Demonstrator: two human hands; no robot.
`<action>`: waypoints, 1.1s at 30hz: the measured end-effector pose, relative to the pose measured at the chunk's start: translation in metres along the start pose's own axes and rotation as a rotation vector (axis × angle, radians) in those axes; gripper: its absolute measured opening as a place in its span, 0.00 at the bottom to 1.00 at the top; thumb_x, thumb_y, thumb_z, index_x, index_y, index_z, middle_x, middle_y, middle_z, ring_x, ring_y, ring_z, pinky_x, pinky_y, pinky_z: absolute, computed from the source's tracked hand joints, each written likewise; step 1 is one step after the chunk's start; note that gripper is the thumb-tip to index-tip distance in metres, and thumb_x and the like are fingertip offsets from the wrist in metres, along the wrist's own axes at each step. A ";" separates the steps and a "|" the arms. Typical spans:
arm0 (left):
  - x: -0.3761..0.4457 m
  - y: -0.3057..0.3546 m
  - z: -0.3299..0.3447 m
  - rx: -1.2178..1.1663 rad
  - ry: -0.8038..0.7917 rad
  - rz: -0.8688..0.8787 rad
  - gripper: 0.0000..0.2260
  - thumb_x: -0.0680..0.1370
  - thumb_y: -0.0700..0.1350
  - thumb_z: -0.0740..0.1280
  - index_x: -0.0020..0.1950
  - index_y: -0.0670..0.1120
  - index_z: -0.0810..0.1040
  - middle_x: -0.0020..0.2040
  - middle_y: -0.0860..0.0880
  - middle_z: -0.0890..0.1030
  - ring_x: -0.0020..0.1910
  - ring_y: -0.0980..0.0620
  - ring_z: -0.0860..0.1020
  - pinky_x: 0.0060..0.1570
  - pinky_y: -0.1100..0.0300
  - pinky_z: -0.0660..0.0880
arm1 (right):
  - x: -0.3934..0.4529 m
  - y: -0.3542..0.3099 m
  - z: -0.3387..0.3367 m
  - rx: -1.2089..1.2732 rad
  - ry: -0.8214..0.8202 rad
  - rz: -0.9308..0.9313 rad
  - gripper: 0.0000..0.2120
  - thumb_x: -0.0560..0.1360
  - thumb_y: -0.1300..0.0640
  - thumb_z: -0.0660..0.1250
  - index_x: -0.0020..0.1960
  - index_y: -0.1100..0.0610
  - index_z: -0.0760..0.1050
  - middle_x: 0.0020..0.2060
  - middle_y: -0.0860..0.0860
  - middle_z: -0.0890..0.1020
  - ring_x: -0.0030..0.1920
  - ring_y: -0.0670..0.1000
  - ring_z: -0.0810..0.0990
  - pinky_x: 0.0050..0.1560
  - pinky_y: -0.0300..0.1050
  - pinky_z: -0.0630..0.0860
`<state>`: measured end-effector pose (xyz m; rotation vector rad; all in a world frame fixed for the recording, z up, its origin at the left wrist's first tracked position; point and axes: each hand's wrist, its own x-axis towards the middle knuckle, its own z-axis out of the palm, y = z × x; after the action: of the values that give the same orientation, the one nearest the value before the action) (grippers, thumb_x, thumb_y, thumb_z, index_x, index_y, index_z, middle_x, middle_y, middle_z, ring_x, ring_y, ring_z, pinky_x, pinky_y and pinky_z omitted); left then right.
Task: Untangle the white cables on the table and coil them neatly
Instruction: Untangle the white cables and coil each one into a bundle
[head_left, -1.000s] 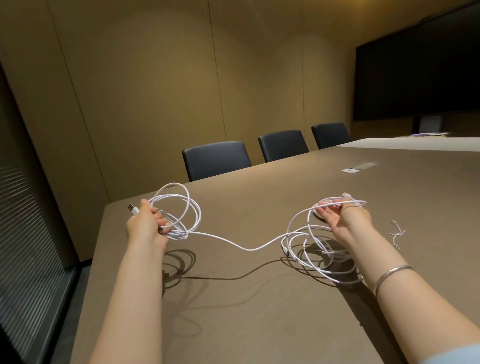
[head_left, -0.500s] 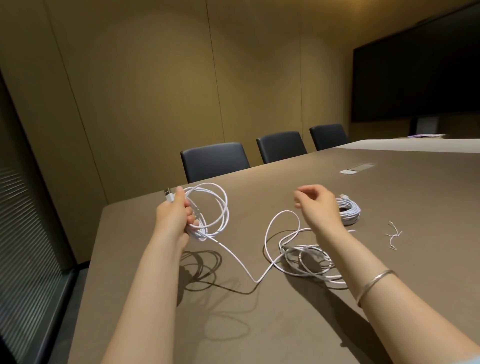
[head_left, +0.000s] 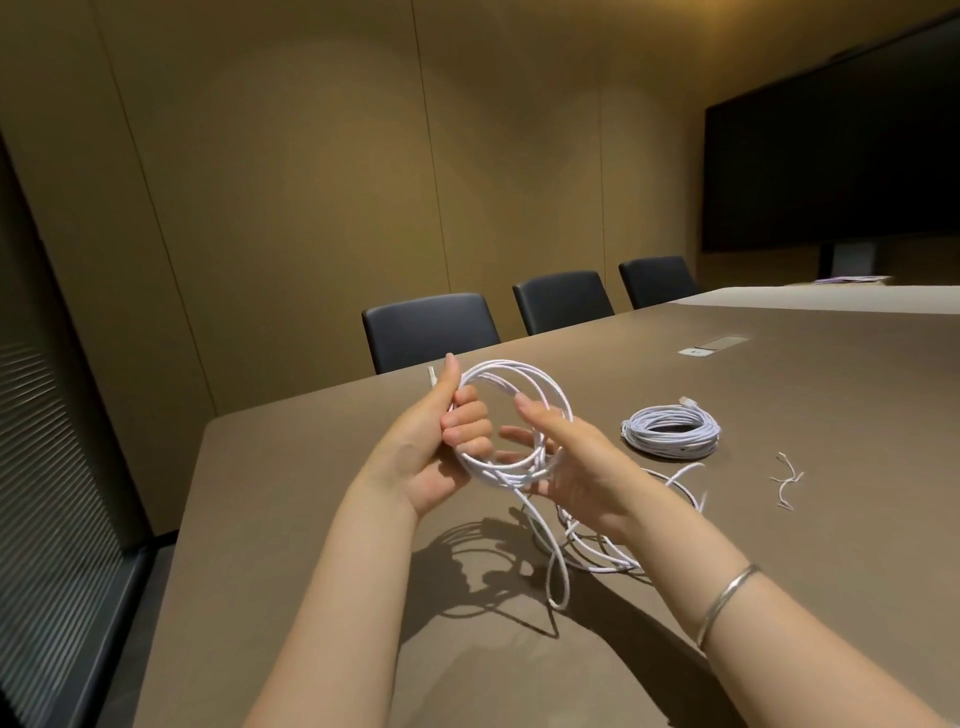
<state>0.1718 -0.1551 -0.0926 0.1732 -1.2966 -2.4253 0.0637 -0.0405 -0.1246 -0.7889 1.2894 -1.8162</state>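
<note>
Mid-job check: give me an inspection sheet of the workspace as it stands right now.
Surface: brown table, shadows under the arms.
Job's things: finished coil lying flat; held coil raised off the table.
Clutter: small white ties at the right.
Hands: left hand gripping the held coil; right hand open, against its loops.
Cables: loose cable uncoiled on the table.
Surroundings: three dark chairs, big dark screen.

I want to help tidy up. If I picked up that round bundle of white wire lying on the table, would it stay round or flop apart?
The finished coil would probably sag and loosen: no tie is visible around it. The same kind of cable droops limply from the left hand. It likely feels light.
</note>
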 end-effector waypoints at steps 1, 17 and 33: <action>0.001 -0.002 -0.001 -0.053 -0.030 -0.031 0.21 0.80 0.56 0.63 0.32 0.45 0.70 0.23 0.53 0.63 0.19 0.58 0.63 0.20 0.68 0.64 | -0.001 0.000 -0.002 0.116 -0.042 0.031 0.31 0.68 0.45 0.75 0.67 0.55 0.71 0.58 0.57 0.81 0.54 0.58 0.83 0.54 0.54 0.80; 0.010 -0.015 0.001 0.386 0.161 -0.005 0.20 0.78 0.58 0.64 0.36 0.44 0.73 0.27 0.49 0.69 0.24 0.54 0.69 0.32 0.60 0.76 | 0.007 -0.001 -0.004 0.292 0.149 0.020 0.21 0.80 0.43 0.61 0.34 0.56 0.67 0.19 0.47 0.61 0.18 0.45 0.57 0.16 0.36 0.57; 0.012 0.003 -0.029 0.018 0.215 0.123 0.18 0.82 0.53 0.62 0.35 0.45 0.68 0.22 0.53 0.59 0.17 0.59 0.57 0.15 0.67 0.54 | 0.004 0.010 -0.003 -0.219 -0.181 0.071 0.28 0.69 0.43 0.74 0.62 0.57 0.74 0.54 0.58 0.80 0.52 0.54 0.80 0.59 0.51 0.76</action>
<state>0.1704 -0.1839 -0.1059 0.3385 -1.1973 -2.2237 0.0617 -0.0444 -0.1353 -0.9892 1.3932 -1.5272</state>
